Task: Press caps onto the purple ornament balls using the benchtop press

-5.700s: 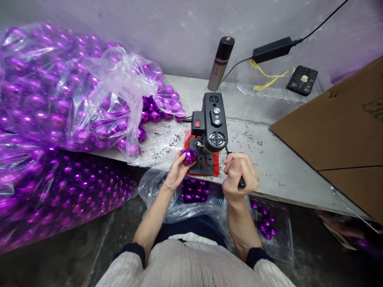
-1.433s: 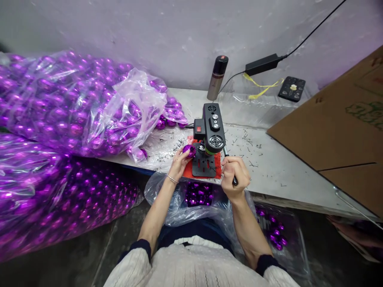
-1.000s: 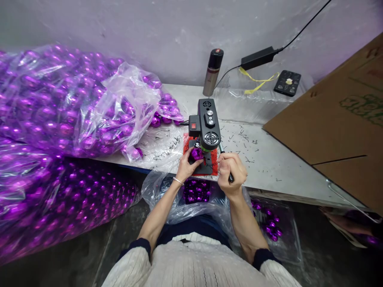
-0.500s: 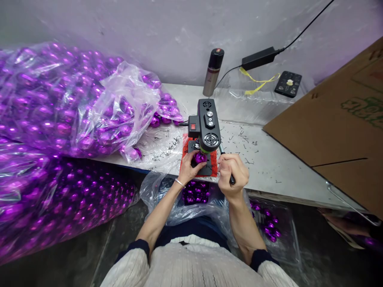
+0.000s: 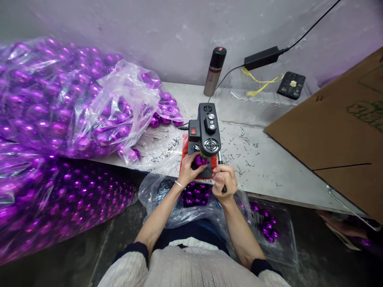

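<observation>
A shiny purple ball (image 5: 201,160) sits under the head of a black machine (image 5: 209,127), over a red mat (image 5: 184,153). My left hand (image 5: 189,169) pinches the ball between thumb and fingers from the left. My right hand (image 5: 225,181) is wrapped round the black-gripped lever (image 5: 220,159) at the machine's right side. Below the table edge, between my forearms, several purple balls (image 5: 196,194) lie in clear plastic.
Large clear bags of purple balls (image 5: 44,107) fill the left. Behind the machine stand a bottle (image 5: 214,71), a power adapter (image 5: 261,58) and a dark phone-like object (image 5: 291,85). A cardboard box (image 5: 335,135) leans at right. Black scraps litter the table (image 5: 266,159).
My right hand has moved left and slightly down with the lever, closer to the machine. The machine's head sits a little lower in view. My left hand stays on the ball.
</observation>
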A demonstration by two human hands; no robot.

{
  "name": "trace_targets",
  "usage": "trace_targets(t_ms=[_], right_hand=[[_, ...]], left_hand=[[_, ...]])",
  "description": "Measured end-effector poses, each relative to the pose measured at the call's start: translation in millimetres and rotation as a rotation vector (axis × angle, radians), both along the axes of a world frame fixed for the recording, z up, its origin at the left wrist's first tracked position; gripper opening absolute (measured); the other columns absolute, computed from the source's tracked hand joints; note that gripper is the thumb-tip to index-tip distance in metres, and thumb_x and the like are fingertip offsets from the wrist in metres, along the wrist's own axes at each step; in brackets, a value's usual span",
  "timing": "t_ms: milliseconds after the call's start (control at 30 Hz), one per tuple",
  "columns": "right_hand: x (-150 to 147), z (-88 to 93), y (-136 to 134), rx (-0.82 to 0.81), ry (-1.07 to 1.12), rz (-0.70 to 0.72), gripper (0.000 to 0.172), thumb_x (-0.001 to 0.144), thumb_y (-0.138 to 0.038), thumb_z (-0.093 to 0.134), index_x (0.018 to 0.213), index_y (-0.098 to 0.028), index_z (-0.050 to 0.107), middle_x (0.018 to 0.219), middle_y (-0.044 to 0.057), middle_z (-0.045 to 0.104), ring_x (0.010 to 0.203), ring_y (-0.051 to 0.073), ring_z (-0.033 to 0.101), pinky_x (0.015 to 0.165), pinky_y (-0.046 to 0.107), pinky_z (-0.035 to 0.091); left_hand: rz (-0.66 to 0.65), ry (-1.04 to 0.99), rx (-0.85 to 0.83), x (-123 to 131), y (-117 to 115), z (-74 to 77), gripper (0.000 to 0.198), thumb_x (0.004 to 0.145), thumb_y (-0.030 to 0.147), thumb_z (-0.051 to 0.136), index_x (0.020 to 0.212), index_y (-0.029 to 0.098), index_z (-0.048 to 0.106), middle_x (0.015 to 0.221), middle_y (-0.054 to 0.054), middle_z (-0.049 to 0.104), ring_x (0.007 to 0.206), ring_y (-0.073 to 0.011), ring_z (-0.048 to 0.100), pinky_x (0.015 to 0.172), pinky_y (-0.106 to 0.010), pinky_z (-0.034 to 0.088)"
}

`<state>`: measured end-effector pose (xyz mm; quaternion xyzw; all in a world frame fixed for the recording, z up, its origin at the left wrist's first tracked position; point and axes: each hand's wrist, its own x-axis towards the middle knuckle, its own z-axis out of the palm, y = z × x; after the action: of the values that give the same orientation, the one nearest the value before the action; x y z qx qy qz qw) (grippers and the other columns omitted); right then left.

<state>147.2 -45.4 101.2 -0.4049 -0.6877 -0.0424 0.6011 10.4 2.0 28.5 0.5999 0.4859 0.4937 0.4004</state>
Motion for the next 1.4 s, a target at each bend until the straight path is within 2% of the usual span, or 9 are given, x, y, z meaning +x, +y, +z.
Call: trace_targets(t_ms=[133, 233, 433, 767, 900, 1033, 1167, 1267, 1400], right_hand=[[-2.8, -19.4, 4.1, 0.043, 0.075, -0.001, 0.022, 0.1, -0.022, 0.042, 0.081, -0.023, 0.054, 0.081, 0.003, 0.061, 0.066, 0.014, 0.061, 0.056, 0.029, 0.05], [-3.2, -28.0, 6.3, 0.068, 0.092, -0.001, 0.023, 0.1, -0.024, 0.043, 0.081, -0.023, 0.055, 0.082, 0.002, 0.063, 0.065, 0.014, 0.06, 0.063, 0.034, 0.052], [-1.8, -33.0, 6.9, 0.083, 0.09, 0.0, 0.022, 0.1, -0.024, 0.043, 0.082, -0.022, 0.055, 0.083, 0.002, 0.063, 0.066, 0.014, 0.06, 0.072, 0.036, 0.053], [-5.7, -44.7, 9.9, 0.086, 0.175, 0.028, 0.024, 0.1, -0.025, 0.041, 0.08, -0.023, 0.053, 0.084, 0.001, 0.062, 0.061, 0.014, 0.06, 0.067, 0.038, 0.054], [-6.8, -49.2, 11.5, 0.083, 0.127, 0.055, 0.025, 0.1, -0.024, 0.039, 0.078, -0.023, 0.052, 0.082, 0.001, 0.059, 0.063, 0.014, 0.062, 0.063, 0.035, 0.054], [-8.5, -29.9, 9.8, 0.09, 0.157, 0.022, 0.028, 0.1, -0.023, 0.04, 0.074, -0.023, 0.05, 0.078, 0.001, 0.058, 0.061, 0.013, 0.058, 0.06, 0.032, 0.052], [-9.0, 19.7, 4.3, -0.073, 0.2, -0.031, 0.028, 0.097, -0.016, 0.046, 0.071, -0.022, 0.052, 0.075, 0.002, 0.06, 0.067, 0.014, 0.059, 0.06, 0.03, 0.046], [-6.9, 47.0, 2.0, -0.142, 0.181, -0.02, 0.029, 0.097, -0.013, 0.048, 0.069, -0.022, 0.051, 0.071, 0.001, 0.059, 0.071, 0.015, 0.06, 0.065, 0.031, 0.045], [-1.3, 45.0, 0.0, -0.103, 0.099, 0.006, 0.028, 0.094, -0.008, 0.049, 0.071, -0.022, 0.052, 0.072, 0.0, 0.06, 0.071, 0.015, 0.061, 0.065, 0.03, 0.045]], left_hand=[[0.001, -0.006, 0.01, 0.2, 0.1, -0.4, 0.043, 0.073, 0.037, 0.086, 0.112, 0.026, 0.072, 0.116, -0.008, 0.074, 0.112, -0.03, 0.065, 0.109, -0.046, 0.042], [0.019, -0.035, -0.024, 0.3, -0.4, -1.6, 0.045, 0.07, 0.036, 0.089, 0.111, 0.026, 0.073, 0.114, -0.007, 0.074, 0.113, -0.0301, 0.065, 0.112, -0.048, 0.04], [0.026, -0.036, -0.047, -0.3, -1.2, -0.3, 0.046, 0.068, 0.035, 0.09, 0.11, 0.026, 0.073, 0.111, -0.007, 0.074, 0.113, -0.0302, 0.065, 0.115, -0.049, 0.037], [0.009, 0.001, -0.006, -1.4, -0.5, -3.2, 0.047, 0.072, 0.04, 0.088, 0.114, 0.026, 0.072, 0.115, -0.008, 0.073, 0.113, -0.03, 0.064, 0.111, -0.047, 0.041], [0.003, -0.016, -0.012, -1.5, -0.5, -4.0, 0.047, 0.071, 0.039, 0.088, 0.114, 0.027, 0.072, 0.115, -0.008, 0.073, 0.113, -0.0299, 0.064, 0.111, -0.047, 0.041], [-0.005, -0.029, -0.002, -1.3, 1.4, -4.4, 0.049, 0.072, 0.039, 0.088, 0.116, 0.026, 0.071, 0.117, -0.008, 0.073, 0.114, -0.0296, 0.064, 0.114, -0.048, 0.039], [-0.019, -0.028, 0.011, -1.7, 0.6, -3.2, 0.051, 0.075, 0.041, 0.085, 0.12, 0.026, 0.068, 0.122, -0.009, 0.072, 0.118, -0.0299, 0.064, 0.112, -0.049, 0.041], [0.013, 0.009, 0.056, -5.3, -15.5, -4.3, 0.048, 0.077, 0.039, 0.083, 0.12, 0.025, 0.066, 0.126, -0.011, 0.07, 0.122, -0.031, 0.063, 0.114, -0.053, 0.04], [-0.043, 0.165, 0.223, -18.9, -54.8, -15.2, 0.054, 0.075, 0.042, 0.085, 0.12, 0.025, 0.061, 0.138, -0.017, 0.064, 0.131, -0.0348, 0.059, 0.12, -0.061, 0.033]])
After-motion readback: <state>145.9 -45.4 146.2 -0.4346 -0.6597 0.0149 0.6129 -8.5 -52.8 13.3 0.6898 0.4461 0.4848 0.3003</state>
